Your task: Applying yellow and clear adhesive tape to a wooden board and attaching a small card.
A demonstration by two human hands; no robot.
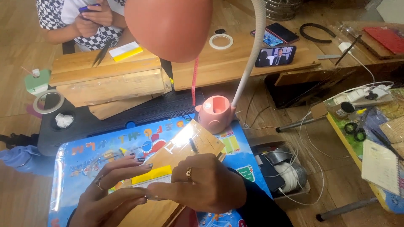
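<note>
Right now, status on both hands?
Left hand steadies yellow strip on wooden board. Right hand pinches its edge. Pink lamp close behind.

Glossy printed plastic on the blue table (84,155), with glare. Pale bare wood for the board (185,147), smooth and bright under the lamp. Matt yellow paper strip (152,174) under the left hand (111,197). Gold metal ring (189,173) on the right hand (206,185), thin metal ring on the left. Smooth, slightly shiny pink plastic for the lamp (216,113); ribbed pale flexible neck. Rough, raw wooden blocks (109,80) behind. Shiny silver tape roll (290,168) in a cardboard box. Matt wood floor (336,176).
</note>
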